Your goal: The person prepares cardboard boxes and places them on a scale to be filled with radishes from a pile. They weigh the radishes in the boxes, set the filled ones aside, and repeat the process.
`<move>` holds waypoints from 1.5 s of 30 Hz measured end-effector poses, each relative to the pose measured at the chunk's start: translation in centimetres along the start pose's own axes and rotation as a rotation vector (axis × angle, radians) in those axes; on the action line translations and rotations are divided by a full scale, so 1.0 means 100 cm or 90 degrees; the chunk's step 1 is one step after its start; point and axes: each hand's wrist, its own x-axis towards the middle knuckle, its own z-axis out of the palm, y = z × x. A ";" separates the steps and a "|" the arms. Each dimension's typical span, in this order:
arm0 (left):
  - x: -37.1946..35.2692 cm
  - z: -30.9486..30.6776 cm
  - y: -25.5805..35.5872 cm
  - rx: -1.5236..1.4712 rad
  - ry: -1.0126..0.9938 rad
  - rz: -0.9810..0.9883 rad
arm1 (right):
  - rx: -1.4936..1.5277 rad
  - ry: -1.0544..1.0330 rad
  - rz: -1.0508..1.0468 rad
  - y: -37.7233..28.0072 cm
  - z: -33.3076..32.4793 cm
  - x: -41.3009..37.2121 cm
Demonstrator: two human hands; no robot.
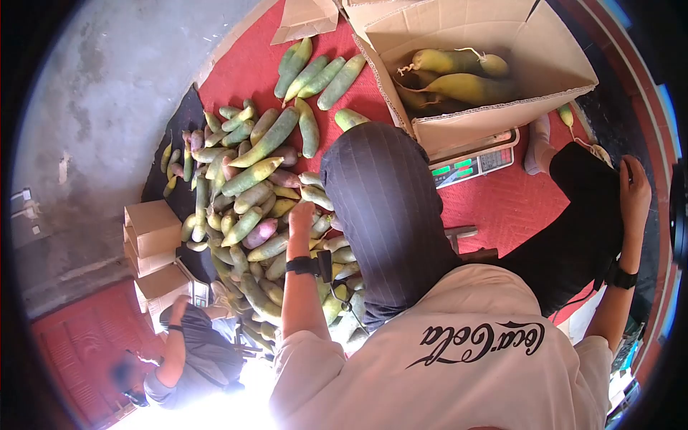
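Note:
My left hand (301,216) reaches down into a heap of green radishes (259,176). Its fingers are closed, and what they hold, if anything, is hidden behind the hand. Beside it lie pale green radishes (316,196), and a pink-purple radish (260,233) rests a little to the left. My right hand (635,190) is by my right knee, loosely bent with thumb and fingers apart, and I see nothing in it. Ahead, an open cardboard box (494,118) holds several large green radishes (469,87). Under it is a scale (473,159) with lit green displays.
A red mat (487,215) covers the floor. Several green radishes (342,82) lie apart near the box. Smaller cardboard boxes (153,229) stand at the left by the grey wall (93,107). Another person (193,351) works at the lower left, one hand near a box.

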 end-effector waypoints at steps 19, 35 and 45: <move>0.004 0.017 0.061 -0.072 0.049 -0.375 | -0.040 -0.045 -0.022 0.002 -0.001 0.007; 0.050 -0.018 0.061 0.097 -0.132 -0.446 | -0.031 -0.073 0.002 -0.031 -0.007 0.015; -0.013 0.131 -0.025 0.091 -0.100 -0.228 | 0.017 -0.041 -0.025 -0.046 -0.011 0.017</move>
